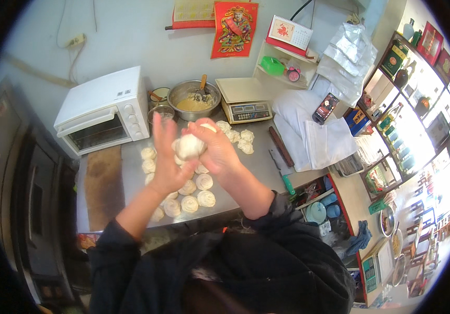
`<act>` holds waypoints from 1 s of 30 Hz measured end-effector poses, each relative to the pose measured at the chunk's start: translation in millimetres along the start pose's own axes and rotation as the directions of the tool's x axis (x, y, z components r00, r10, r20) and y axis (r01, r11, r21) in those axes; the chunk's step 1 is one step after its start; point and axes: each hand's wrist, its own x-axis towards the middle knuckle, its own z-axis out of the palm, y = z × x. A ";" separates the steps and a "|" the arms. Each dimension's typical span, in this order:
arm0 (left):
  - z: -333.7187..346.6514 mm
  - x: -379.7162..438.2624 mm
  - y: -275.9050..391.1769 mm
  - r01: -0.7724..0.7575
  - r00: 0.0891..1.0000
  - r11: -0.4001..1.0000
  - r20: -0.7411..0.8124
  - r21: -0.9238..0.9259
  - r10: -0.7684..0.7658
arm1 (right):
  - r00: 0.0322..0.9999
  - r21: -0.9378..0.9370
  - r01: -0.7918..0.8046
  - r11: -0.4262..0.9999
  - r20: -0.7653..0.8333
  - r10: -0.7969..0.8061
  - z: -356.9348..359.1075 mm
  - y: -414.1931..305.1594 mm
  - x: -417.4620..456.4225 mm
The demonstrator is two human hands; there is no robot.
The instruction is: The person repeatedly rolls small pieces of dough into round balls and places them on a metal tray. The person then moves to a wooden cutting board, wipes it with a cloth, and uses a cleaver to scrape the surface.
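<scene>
A pale dough ball point(190, 146), blurred by motion, is in the grip of my right hand point(220, 151) above the steel worktop point(225, 184). On its other side my left hand point(166, 168) is raised with fingers apart and thumb close under the ball; whether the thumb touches it cannot be told. Below both hands, rows of round, spiral-topped dough pieces point(204, 181) lie on the worktop, partly hidden by my hands and forearms. Farther right sits a small group of rougher, folded dough lumps point(245, 146).
Behind stand a steel bowl point(193, 116) of yellowish paste with a wooden-handled scraper, a digital scale point(244, 92) and a white toaster oven point(99, 98). A brown board point(105, 188) lies left. At right are a dark rod point(281, 145), a green-handled knife point(287, 183) and a phone point(326, 108) on white cloth.
</scene>
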 end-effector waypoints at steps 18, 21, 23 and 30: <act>1.8 -14.6 -18.2 -0.337 0.928 0.892 0.267 0.301 0.260 | 0.992 0.033 -0.053 0.998 -0.112 0.057 -30.2 12.6 -7.1; -4.1 -21.8 -16.4 -0.216 0.954 0.944 0.260 0.250 0.149 | 0.993 -0.022 0.066 0.998 -0.092 -0.068 -19.4 5.9 -7.4; 1.4 -14.7 -7.5 -0.204 0.969 0.942 0.194 0.268 0.154 | 0.984 -0.085 0.172 0.981 -0.021 -0.175 -16.1 13.4 -7.2; 9.2 -18.4 -5.5 0.017 1.000 0.973 -0.023 0.230 -0.012 | 0.999 -0.032 -0.028 0.999 -0.038 0.027 -19.7 11.7 -7.6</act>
